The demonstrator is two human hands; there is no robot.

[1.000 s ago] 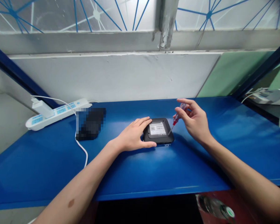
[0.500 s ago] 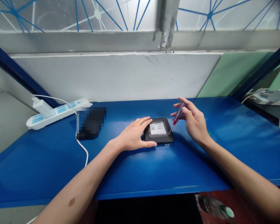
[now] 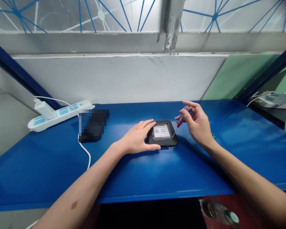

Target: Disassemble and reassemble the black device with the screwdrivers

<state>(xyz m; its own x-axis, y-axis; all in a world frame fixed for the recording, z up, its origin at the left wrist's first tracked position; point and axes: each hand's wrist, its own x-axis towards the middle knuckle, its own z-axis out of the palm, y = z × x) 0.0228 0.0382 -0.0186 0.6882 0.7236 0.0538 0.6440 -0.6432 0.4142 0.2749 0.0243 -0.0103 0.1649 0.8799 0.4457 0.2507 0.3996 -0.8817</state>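
Note:
A flat black square device (image 3: pixel 157 142) with rounded corners lies on the blue table (image 3: pixel 143 178), its white label (image 3: pixel 161 130) facing up. My left hand (image 3: pixel 138 137) grips the device's left side, the fingers along the far edge and the thumb along the near edge. In my right hand (image 3: pixel 197 122) is a screwdriver (image 3: pixel 180 121) with a clear purplish handle and a red collar. It is held tilted, and its tip meets the device near the right front corner of the recessed panel. Any screw under the tip is too small to make out.
To the left are a white power strip (image 3: pixel 62 114) with a plugged-in adapter (image 3: pixel 45 110), a white cable (image 3: pixel 85 152) and a pixelated black object (image 3: pixel 94 125). A small green item (image 3: pixel 213 135) sits partly behind my right wrist. A plastic bottle (image 3: pixel 219 213) lies below the table edge.
The fingers of my right hand have shifted around the screwdriver handle, with the thumb moved further up it. The tip stays at the same corner. My left hand and the device keep their places.

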